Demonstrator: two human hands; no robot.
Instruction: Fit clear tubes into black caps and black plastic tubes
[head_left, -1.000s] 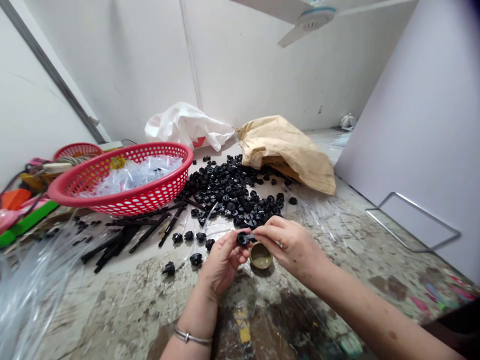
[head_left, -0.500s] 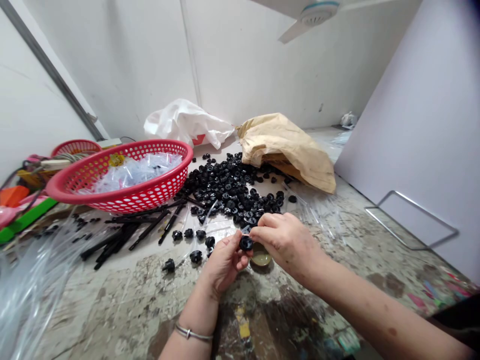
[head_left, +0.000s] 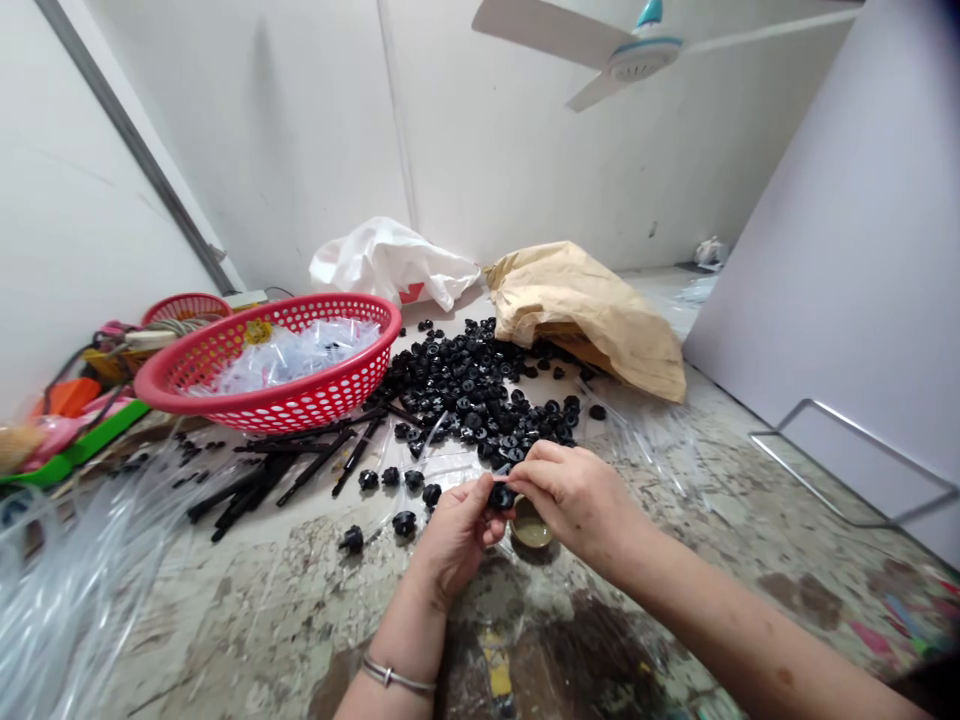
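Note:
My left hand [head_left: 463, 530] has its fingers closed on a round black plastic part [head_left: 501, 495], whose face is turned up. My right hand [head_left: 574, 500] meets it from the right, thumb and fingertips pinched at the top edge of that part; a small pale piece shows between the fingertips, too small to name. Below my right fingers a shallow round dish [head_left: 531, 528] stands on the worn tabletop [head_left: 262, 600]. Just beyond both hands spreads a heap of similar black parts [head_left: 465, 385], and several lie singly to the left of my left hand.
A red perforated basket [head_left: 300, 408] with clear plastic pieces stands at the left, black rods [head_left: 259, 490] before it. Clear tubing [head_left: 90, 590] lies at the near left. Behind the heap are a brown paper bag [head_left: 592, 310] and a white bag [head_left: 390, 260]; a metal wire frame [head_left: 862, 450] is at the right.
The whole view has shifted, so the scene sits slightly lower and further right. Both hands stay together at the black part, and the pale piece at its top now lies between the fingertips.

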